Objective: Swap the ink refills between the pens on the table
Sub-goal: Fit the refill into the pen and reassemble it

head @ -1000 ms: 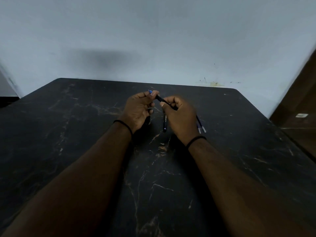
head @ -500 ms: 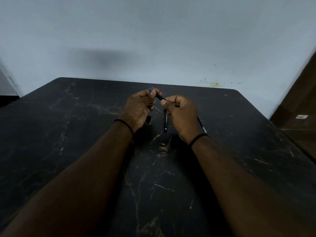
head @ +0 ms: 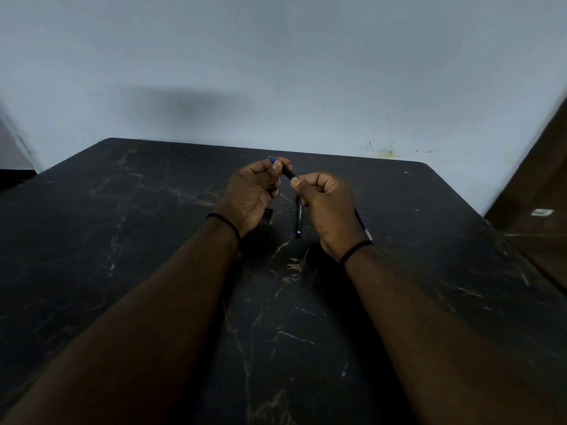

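Head view gives me the pale wall (head: 276, 72) first, with the black marbled desk (head: 122, 240) pushed against it; the far edge and its rounded right corner show, and the surface lies bare to the left and close in front of me. A brown wooden panel (head: 540, 167) stands beyond the right edge. Both forearms reach to the middle of the desk. My left hand (head: 250, 191) is clenched in a grip on the blue-tipped end of a dark pen (head: 288, 173); my right hand (head: 325, 204) pinches the same pen lower down. A second pen (head: 299, 217) hangs just under the right hand, and I cannot tell whether the fingers hold it. A thin piece (head: 365, 228) pokes out behind that wrist.
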Motion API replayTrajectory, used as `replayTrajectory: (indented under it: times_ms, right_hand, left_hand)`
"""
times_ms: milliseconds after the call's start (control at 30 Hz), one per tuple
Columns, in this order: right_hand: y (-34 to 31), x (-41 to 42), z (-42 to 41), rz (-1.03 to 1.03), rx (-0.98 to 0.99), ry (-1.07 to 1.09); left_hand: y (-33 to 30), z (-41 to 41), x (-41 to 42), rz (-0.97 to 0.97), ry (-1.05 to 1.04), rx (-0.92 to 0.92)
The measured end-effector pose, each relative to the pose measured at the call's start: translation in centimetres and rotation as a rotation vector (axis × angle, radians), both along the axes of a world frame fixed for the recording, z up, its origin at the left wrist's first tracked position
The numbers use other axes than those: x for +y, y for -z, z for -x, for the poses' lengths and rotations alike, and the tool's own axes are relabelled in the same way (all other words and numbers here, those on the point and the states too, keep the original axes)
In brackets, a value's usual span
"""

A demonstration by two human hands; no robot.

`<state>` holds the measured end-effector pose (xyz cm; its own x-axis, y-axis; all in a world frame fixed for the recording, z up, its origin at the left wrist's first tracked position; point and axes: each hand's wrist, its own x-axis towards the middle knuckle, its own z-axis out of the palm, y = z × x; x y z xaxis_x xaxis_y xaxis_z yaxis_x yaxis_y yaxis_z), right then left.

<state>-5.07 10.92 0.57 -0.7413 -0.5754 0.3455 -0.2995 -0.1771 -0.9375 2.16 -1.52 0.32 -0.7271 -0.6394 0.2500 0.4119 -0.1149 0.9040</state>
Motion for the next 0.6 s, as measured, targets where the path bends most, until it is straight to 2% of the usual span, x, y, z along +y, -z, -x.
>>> replayTrajectory:
  times_ms: [100, 200, 267, 333, 433, 600]
  right_hand:
    - [0.4, -0.4, -0.1, 0.028, 0.034, 0.061]
    - [0.6, -0.5, 0.0, 0.020, 0.088, 0.140]
    - [0.8, -0.4, 0.3, -0.014, 0.112, 0.175]
    - [0.9, -0.3, 0.5, -0.049, 0.132, 0.177]
    - [1.1, -0.2, 0.5, -0.082, 0.177, 0.171]
    - [1.3, -0.2, 0.3, -0.085, 0.187, 0.151]
  left_hand:
    - [-0.2, 0.1, 0.4, -0.009, -0.127, -0.030]
    - [-0.4, -0.4, 0.0, 0.082, -0.531, -0.132]
    - [-0.5, -1.2, -0.7, 0.289, -0.822, -0.338]
    - [-0.7, -2.0, -1.0, 0.456, -0.956, -0.611]
    - [-0.8, -2.2, -0.5, 0.651, -0.918, -0.977]
    - [-0.3, -1.6, 0.0, 0.837, -0.749, -1.221]
